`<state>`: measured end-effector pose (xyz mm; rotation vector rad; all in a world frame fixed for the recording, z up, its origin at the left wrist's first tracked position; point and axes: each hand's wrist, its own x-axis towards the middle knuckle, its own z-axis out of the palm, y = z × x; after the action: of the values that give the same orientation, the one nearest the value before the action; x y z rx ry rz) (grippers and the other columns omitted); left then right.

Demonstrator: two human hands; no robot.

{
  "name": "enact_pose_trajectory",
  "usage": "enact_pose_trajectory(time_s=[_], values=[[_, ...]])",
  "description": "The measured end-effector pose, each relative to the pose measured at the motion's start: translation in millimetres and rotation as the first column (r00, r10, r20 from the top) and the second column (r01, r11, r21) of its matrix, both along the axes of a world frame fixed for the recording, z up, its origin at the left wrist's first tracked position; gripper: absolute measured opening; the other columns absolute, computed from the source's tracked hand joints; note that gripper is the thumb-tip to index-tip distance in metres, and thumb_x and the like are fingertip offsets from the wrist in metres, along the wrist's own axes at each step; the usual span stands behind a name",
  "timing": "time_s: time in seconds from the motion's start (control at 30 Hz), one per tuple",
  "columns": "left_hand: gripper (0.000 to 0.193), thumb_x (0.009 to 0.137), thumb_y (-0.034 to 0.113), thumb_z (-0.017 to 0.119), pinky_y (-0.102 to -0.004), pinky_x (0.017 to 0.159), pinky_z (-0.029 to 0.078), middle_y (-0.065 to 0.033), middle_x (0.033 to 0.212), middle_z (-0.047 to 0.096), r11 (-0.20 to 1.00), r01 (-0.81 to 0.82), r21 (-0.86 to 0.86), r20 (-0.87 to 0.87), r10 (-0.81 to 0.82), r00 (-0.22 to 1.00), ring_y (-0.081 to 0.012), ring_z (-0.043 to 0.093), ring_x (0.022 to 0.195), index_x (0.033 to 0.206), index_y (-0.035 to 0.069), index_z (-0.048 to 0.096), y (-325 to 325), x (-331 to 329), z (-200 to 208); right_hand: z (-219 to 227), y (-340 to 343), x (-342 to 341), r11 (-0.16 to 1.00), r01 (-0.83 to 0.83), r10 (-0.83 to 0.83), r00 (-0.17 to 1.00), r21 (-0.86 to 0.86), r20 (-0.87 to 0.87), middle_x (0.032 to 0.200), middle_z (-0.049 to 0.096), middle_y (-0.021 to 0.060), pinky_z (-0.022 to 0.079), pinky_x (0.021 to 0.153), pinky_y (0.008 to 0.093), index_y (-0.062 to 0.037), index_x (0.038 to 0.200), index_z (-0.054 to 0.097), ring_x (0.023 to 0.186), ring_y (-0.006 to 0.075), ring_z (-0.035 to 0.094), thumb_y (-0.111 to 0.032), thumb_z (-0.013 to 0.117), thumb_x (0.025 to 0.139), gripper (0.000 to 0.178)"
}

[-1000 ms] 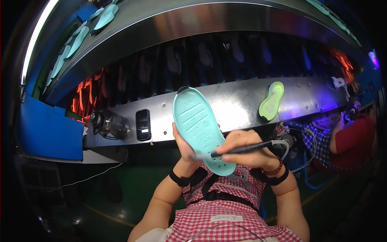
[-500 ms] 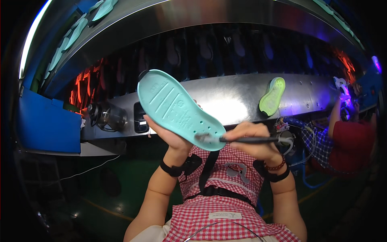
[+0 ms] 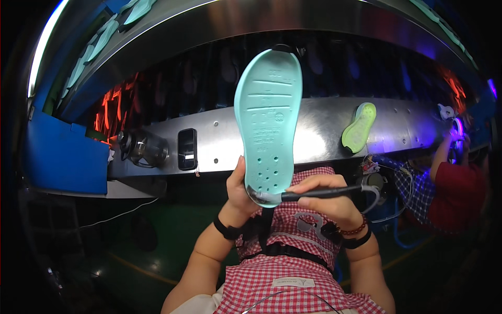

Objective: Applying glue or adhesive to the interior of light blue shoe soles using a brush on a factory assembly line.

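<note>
A mint-green shoe sole (image 3: 269, 118) stands nearly upright before me, its face with several small holes and moulded lines toward the camera. My left hand (image 3: 242, 193) grips it by the left edge near its lower end; part of those fingers is hidden behind it. In my right hand (image 3: 327, 199) is a black-handled brush (image 3: 321, 194) with a hose at its back end. The brush's bristles touch the sole close to its bottom left edge. A black piece is attached at the sole's top end.
On the metal bench lie a phone (image 3: 187, 149) and a yellow-green sole (image 3: 360, 128), with a clear jug (image 3: 145, 148) at the left. More soles (image 3: 99, 42) line the upper left rack. A co-worker in a red top (image 3: 454, 193) works at the far right.
The mint sole has swung from a leftward slant to nearly upright, its top moving right. My left hand moved with it. The brush has shifted slightly down to the sole's lower edge.
</note>
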<state>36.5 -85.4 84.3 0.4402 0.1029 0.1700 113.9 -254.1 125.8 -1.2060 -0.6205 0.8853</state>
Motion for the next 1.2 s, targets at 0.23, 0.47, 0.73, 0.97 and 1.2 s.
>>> enact_pose_trajectory(time_s=[0.23, 0.47, 0.73, 0.97, 1.2], values=[[0.053, 0.089, 0.034, 0.041, -0.0318, 0.081, 0.05, -0.0174, 0.11, 0.054, 0.935, 0.275, 0.226, -0.051, -0.27, 0.961, -0.0204, 0.058, 0.096, 0.127, -0.003, 0.034, 23.4, 3.2, 10.0, 10.3, 0.9, 20.9, 0.985, -0.17, 0.141, 0.887, 0.026, 0.439, 0.09, 0.065, 0.0136, 0.052, 0.071, 0.0267, -0.0004, 0.093, 0.064, 0.08, 0.0196, 0.065, 0.001, 0.067, 0.071, 0.022], [0.055, 0.085, 0.031, 0.048, -0.0322, 0.074, 0.052, -0.0213, 0.108, 0.054, 0.771, 0.626, 0.113, -0.347, -0.56, 0.752, -0.0234, 0.06, 0.09, 0.124, -0.006, 0.037, 38.3, 0.1, 18.8, 32.6, -11.2, 33.2, 0.935, -0.353, 0.298, 0.851, 0.049, 0.432, 0.09, 0.065, 0.0159, 0.052, 0.075, 0.0313, 0.0014, 0.087, 0.066, 0.084, 0.0259, 0.064, 0.0, 0.069, 0.068, 0.019], [0.069, 0.079, 0.036, 0.049, -0.035, 0.084, 0.046, -0.0237, 0.122, 0.044, 0.636, 0.733, 0.244, -0.404, -0.62, 0.673, -0.0275, 0.052, 0.104, 0.132, -0.004, 0.03, 43.0, 0.7, 36.8, 42.8, -13.5, 50.5, 0.862, -0.499, 0.463, 0.698, -0.092, 0.547, 0.096, 0.065, 0.0131, 0.05, 0.078, 0.0325, -0.0014, 0.093, 0.064, 0.09, 0.0265, 0.063, -0.004, 0.063, 0.075, 0.019], [0.069, 0.081, 0.042, 0.047, -0.0312, 0.084, 0.045, -0.0236, 0.119, 0.047, 0.668, 0.64, 0.379, -0.384, -0.516, 0.766, -0.0257, 0.055, 0.099, 0.128, -0.007, 0.035, 54.4, -13.8, 38.4, 30.6, -23.4, 42.1, 0.924, -0.38, 0.343, 0.772, -0.044, 0.535, 0.091, 0.065, 0.0181, 0.052, 0.071, 0.0288, 0.0004, 0.087, 0.065, 0.081, 0.0257, 0.065, 0.002, 0.064, 0.07, 0.017], [0.06, 0.082, 0.041, 0.043, -0.0304, 0.082, 0.044, -0.0207, 0.11, 0.056, 0.752, 0.414, 0.514, -0.425, -0.196, 0.884, -0.0228, 0.056, 0.094, 0.12, -0.006, 0.047, 66.8, -28.7, 64.2, 20.1, -24.6, 31.1, 0.983, -0.181, 0.162, 0.791, -0.028, 0.59, 0.097, 0.064, 0.0159, 0.051, 0.078, 0.0299, -0.001, 0.091, 0.064, 0.09, 0.0254, 0.063, 0.004, 0.067, 0.067, 0.024]])
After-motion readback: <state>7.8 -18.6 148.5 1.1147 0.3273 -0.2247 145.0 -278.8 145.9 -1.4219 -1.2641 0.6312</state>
